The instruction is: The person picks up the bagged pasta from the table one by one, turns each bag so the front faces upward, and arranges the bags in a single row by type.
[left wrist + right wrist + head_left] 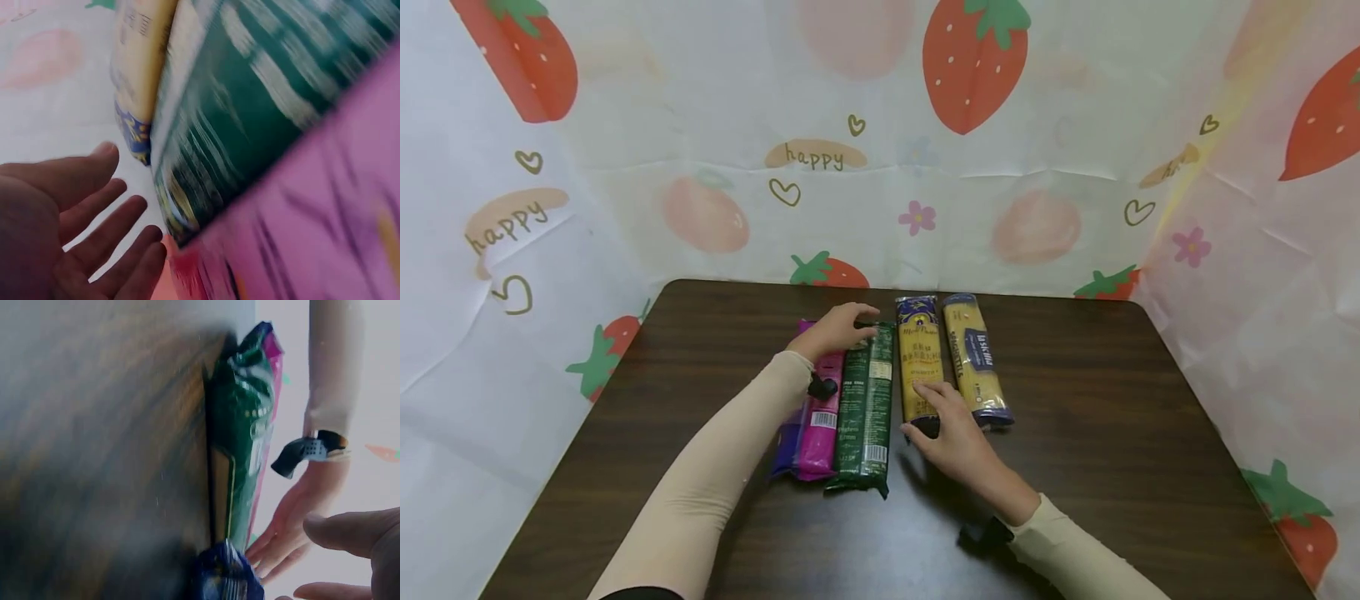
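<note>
Several long pasta packets lie side by side on the table. My left hand hovers with spread fingers at the far end of the green spaghetti packet; the left wrist view shows no grip on it. Left of that are a pink packet and a dark blue-purple packet, partly hidden by the forearm. My right hand, thumb and fingers apart, is over the near end of a yellow pasta packet with a blue top; whether it touches cannot be told. Rightmost lies another spaghetti packet, blue-labelled and slightly slanted.
The dark wooden table extends around the packets. A white sheet printed with strawberries hangs behind it and along both sides. Small dark cameras are strapped to both wrists.
</note>
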Demonstrator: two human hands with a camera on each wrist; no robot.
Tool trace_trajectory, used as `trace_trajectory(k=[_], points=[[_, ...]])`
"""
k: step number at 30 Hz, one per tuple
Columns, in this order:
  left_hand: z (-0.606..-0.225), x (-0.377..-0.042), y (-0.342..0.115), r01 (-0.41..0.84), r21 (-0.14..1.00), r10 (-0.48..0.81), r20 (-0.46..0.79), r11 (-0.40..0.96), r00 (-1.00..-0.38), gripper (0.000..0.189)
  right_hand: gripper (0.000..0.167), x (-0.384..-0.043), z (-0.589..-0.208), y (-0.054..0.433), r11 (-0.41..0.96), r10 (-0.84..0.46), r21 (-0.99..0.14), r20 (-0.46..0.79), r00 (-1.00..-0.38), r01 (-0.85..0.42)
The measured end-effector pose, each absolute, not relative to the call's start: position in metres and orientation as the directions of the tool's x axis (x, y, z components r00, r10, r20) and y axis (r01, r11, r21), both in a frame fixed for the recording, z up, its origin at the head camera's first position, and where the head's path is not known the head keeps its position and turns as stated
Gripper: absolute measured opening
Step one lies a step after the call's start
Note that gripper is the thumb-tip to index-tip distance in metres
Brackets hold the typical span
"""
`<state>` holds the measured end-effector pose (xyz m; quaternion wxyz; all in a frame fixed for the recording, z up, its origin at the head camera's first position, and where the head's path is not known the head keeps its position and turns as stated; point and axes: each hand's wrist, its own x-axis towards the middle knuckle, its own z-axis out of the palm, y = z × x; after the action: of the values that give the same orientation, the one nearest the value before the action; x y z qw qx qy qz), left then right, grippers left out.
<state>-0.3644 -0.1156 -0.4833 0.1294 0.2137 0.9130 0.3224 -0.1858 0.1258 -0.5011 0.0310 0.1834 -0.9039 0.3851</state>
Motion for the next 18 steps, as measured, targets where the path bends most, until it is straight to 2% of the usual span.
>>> trace_trajectory(k=[10, 18], points=[[-0.493, -0.367, -0.129, 0.369, 0.527, 0.527, -0.183, 0.765, -0.830, 0.067, 0.076, -0.178, -0.505, 0.108, 0.610, -0.460, -0.651, 0.174, -0.870, -0.453], [-0.497, -0.369, -0.129, 0.352, 0.506, 0.512, -0.219, 0.787, -0.831, 0.076, 0.099, -0.177, -0.510, 0.094, 0.636, -0.544, -0.618, 0.066, -0.837, -0.462]])
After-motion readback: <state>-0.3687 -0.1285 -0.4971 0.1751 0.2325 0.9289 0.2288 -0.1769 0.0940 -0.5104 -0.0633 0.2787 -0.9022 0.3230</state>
